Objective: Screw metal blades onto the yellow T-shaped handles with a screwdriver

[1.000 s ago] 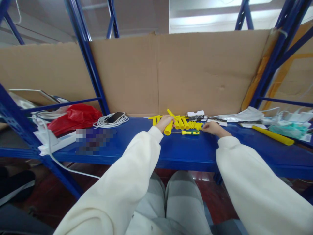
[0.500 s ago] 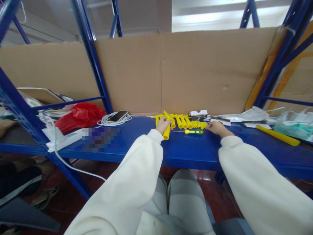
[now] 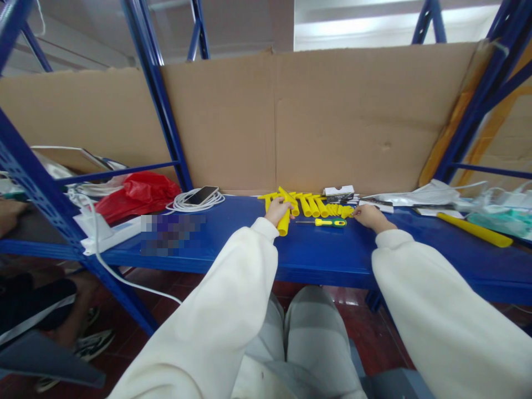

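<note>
My left hand (image 3: 277, 210) is closed around a yellow tube-like piece (image 3: 283, 226), whose round lower end points toward me. Beside it lies a row of similar yellow tapered tubes (image 3: 315, 206). Smaller yellow pieces (image 3: 344, 211) are lined up at the right end of that row. My right hand (image 3: 369, 215) is closed in a pinch, fingertips right at these small pieces; what is between them is too small to make out. In front of the row, a screwdriver (image 3: 331, 223) with a yellow and green handle rests on the blue shelf (image 3: 316, 255).
Leftward are a phone (image 3: 203, 195) on a coiled white cable (image 3: 178, 208), a red bag (image 3: 139, 194) and a white power strip (image 3: 118, 235). A small white box (image 3: 338, 191) and a long yellow piece (image 3: 476, 230) lie rightward. Cardboard (image 3: 332, 122) stands behind. Another person's leg (image 3: 39, 307) shows at left.
My hands stay almost where they were, with the same yellow tube in the left. The view has tilted very slightly, and the other person's feet at left have shifted.
</note>
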{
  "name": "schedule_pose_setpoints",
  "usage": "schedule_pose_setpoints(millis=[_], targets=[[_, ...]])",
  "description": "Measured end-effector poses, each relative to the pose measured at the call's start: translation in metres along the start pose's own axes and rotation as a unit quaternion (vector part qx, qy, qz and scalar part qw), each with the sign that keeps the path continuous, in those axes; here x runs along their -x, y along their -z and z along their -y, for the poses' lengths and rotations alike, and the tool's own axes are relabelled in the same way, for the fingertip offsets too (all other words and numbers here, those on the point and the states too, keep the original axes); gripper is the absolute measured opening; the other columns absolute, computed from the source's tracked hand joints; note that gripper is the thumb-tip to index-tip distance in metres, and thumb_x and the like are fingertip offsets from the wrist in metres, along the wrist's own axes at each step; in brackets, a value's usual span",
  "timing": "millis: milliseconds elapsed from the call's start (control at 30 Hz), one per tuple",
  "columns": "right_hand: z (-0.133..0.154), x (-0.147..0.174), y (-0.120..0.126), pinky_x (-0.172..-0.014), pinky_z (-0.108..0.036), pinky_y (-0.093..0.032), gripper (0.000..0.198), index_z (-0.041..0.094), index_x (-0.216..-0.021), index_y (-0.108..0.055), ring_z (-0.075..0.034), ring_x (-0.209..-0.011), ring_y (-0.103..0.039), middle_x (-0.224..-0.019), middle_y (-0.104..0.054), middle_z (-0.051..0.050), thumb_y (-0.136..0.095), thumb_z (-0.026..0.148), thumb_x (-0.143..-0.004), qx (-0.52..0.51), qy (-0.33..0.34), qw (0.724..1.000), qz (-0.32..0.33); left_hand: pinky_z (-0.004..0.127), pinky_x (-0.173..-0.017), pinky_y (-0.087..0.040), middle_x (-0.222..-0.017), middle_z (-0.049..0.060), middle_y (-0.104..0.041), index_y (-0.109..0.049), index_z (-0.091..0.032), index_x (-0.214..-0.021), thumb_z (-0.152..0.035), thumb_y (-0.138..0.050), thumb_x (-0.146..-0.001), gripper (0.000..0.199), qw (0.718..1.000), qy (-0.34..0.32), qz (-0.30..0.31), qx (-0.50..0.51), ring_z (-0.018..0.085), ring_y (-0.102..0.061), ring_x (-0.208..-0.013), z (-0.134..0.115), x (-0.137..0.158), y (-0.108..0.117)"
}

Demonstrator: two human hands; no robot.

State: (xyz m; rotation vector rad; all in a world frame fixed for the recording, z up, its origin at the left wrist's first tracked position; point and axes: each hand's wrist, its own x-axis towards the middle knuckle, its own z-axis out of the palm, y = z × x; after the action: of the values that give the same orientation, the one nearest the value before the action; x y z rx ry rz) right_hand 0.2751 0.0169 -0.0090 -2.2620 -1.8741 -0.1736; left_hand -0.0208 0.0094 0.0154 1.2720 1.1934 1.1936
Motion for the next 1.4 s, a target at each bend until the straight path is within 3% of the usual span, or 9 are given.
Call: schedule_pose_setpoints(millis=[367,600,933,1100,1400], targets=[[0.001,-0.005,-0.005,-0.083,-0.027,-0.053,0.035,0.015,-0.105,-0.081,-0.025,-0.098,-0.073,-0.102,-0.079,-0.014,-0.051,0.015,-0.086,-0.002,0.028,1.0,-0.001,0.024,-0.045,-0.044,-0.09,0.008,-0.072,-0.053,-0.011,-0.133,-0.004,-0.056,-0.078,0.055,1.0,-0.006,0.005,-0.011,0.011,-0.057,-0.044,0.004,-0.007,0.001],[0.002,-0.009,-0.009,-0.088,-0.027,-0.055,0.039,0.022,-0.107,-0.082,-0.023,-0.098,-0.075,-0.104,-0.08,-0.007,-0.055,0.012,-0.082,-0.053,0.037,0.998,-0.013,0.022,-0.043,-0.042,-0.075,0.002,-0.067,-0.057,-0.011,-0.125,-0.005,-0.059,-0.077,0.048,1.0,-0.009,0.012,-0.013,0.01,-0.055,-0.041,0.006,-0.01,0.002],[-0.001,-0.004,-0.003,-0.093,-0.029,-0.054,0.041,0.017,-0.108,-0.082,-0.025,-0.102,-0.074,-0.109,-0.079,-0.011,-0.051,0.007,-0.084,-0.063,0.016,0.998,-0.009,0.022,-0.041,-0.04,-0.074,0.001,-0.063,-0.056,-0.009,-0.123,-0.003,-0.057,-0.078,0.045,1.0,-0.007,0.016,-0.013,0.009,-0.053,-0.04,0.004,-0.007,0.001],[-0.001,-0.001,0.001,-0.092,-0.027,-0.054,0.043,0.017,-0.113,-0.081,-0.025,-0.101,-0.074,-0.109,-0.079,-0.01,-0.051,0.007,-0.084,-0.071,-0.005,0.997,-0.006,0.022,-0.042,-0.041,-0.083,0.004,-0.068,-0.056,-0.01,-0.128,-0.003,-0.059,-0.078,0.05,1.0,-0.005,0.014,-0.011,0.009,-0.054,-0.041,0.004,-0.006,0.001],[0.016,-0.006,0.0,-0.1,-0.032,-0.049,0.042,0.01,-0.121,-0.075,-0.029,-0.122,-0.066,-0.126,-0.071,-0.02,-0.043,0.016,-0.094,-0.025,-0.023,0.998,0.046,0.024,-0.044,-0.044,-0.097,0.009,-0.073,-0.051,-0.011,-0.139,-0.005,-0.059,-0.077,0.063,1.0,0.007,0.006,-0.016,0.011,-0.058,-0.045,0.003,-0.005,0.0]])
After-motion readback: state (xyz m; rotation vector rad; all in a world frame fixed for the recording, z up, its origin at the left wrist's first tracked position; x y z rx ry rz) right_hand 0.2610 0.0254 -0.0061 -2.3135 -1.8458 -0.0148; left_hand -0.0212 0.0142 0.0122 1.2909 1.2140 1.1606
